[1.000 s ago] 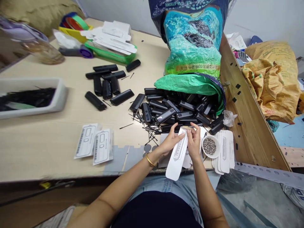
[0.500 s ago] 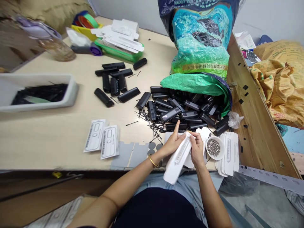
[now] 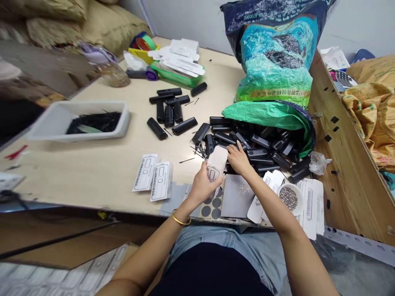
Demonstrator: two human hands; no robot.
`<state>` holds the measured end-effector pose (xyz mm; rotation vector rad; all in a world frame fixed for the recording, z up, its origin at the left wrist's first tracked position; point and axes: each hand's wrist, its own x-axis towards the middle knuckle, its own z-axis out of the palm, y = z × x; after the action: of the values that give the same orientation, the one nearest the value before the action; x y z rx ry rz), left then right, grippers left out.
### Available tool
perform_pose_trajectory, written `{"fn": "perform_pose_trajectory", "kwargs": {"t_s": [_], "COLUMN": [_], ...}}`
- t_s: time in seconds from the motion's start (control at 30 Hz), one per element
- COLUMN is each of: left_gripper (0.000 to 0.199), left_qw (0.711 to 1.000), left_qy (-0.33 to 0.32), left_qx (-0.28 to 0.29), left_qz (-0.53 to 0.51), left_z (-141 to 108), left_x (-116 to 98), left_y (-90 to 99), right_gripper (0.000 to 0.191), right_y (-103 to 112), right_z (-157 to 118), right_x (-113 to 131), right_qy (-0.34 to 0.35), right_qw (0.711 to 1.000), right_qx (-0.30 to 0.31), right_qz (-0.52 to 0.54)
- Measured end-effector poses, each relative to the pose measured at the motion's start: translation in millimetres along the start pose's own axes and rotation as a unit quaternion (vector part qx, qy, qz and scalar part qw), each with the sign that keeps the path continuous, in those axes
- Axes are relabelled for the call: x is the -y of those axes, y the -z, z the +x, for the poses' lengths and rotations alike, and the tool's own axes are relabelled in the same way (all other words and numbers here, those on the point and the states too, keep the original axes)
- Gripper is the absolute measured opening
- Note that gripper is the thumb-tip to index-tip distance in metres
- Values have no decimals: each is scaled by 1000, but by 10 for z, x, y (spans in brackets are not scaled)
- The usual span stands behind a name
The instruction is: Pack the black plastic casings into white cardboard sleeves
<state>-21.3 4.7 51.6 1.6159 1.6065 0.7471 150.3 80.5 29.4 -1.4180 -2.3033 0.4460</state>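
A small white printed box (image 3: 217, 161), its flap raised at the top, is in my left hand (image 3: 204, 183), with fingers wrapped round its sides. My right hand (image 3: 239, 159) reaches over the pile of black plastic cases (image 3: 261, 141), just right of the box; its fingers are bent and partly hidden, so whether they grip a case is unclear. Thin black sticks (image 3: 200, 150) lie beside the pile. Below my hands is a grey-white pad (image 3: 236, 199) with tiny bits on it, beside a sheet of dark round stickers (image 3: 211, 207).
Two printed boxes (image 3: 160, 181) lie left of my hands. A bowl of metal screws (image 3: 289, 198) sits among flat white cartons (image 3: 316, 205) at right. Farther off are a white tray (image 3: 123, 123), a green basket (image 3: 173, 77) and a large sack (image 3: 274, 82). A wooden board (image 3: 354, 164) edges the right side.
My left hand has moved left with the white box, now upright and open-flapped. My right hand has left the box and moved up to the black cases. The view has shifted left.
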Motion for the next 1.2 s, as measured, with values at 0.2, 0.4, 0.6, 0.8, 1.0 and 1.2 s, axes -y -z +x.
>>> {"fn": "perform_pose_trajectory", "kwargs": {"t_s": [0.2,0.4,0.6,0.8,1.0,1.2], "left_gripper": [55,51,57,56,56,61], "left_qw": [994,978,977,979,980,989], "left_qy": [-18,-81,-83,-120,-124,-111], "left_qx": [95,191,196,160,151,79], "left_qz": [48,-20,-15,35,21,-49], "left_z": [92,49,-74,-42,-65,-47], "left_x": [28,-129,-162,-174,-194,-199], "left_y": [-130,-387,-439,-415,-451,-443], "right_gripper": [55,45,28,27,29,24], "right_y": [443,584,560,480,421,348], "right_z": [-208,-734,-694,-664,-914,-971], "right_x": [-164,243,233,272,292,245], "right_qy": [-86,-118,-201,-188,-192,-149], "right_qw": [923,840,751,707,781,916], "right_qx": [-264,-257,-400,-425,-384,-265], "right_qz": [266,463,486,534,453,262]}}
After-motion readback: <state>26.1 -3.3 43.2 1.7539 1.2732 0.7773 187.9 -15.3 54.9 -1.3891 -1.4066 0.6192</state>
